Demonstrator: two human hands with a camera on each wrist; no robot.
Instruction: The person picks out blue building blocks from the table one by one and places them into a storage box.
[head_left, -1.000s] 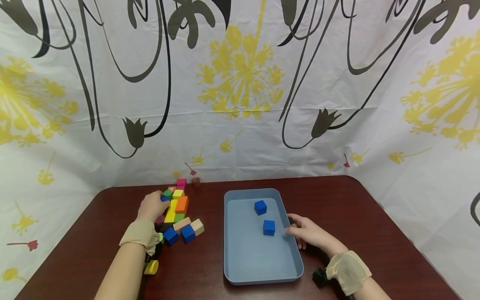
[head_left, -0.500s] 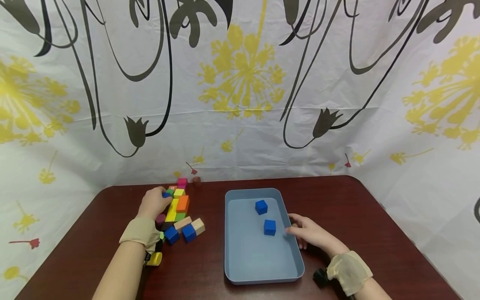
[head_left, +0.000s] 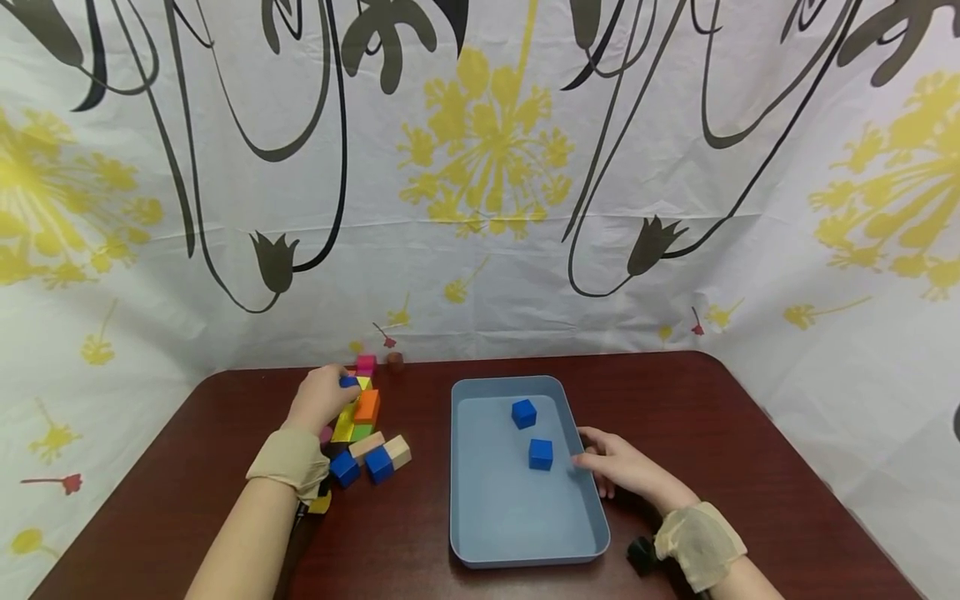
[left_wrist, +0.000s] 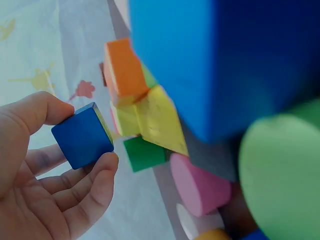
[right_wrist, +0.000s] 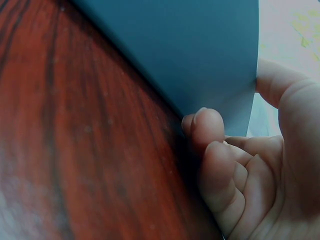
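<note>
With two blue cubes (head_left: 531,433) already lying in the grey-blue plastic tray (head_left: 517,517), the left hand (head_left: 321,398) is pinching a third small blue cube (left_wrist: 83,135) above the coloured block pile (head_left: 363,429) on the tabletop (head_left: 712,433), two more blue ones waiting there, while the right hand (head_left: 622,468) is gripping the tray's rim.

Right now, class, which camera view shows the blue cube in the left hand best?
The left wrist view: the blue cube fills the frame, pinched between thumb and fingers of the left hand. The head view shows only a small blue corner. The right wrist view shows none of it.
</note>
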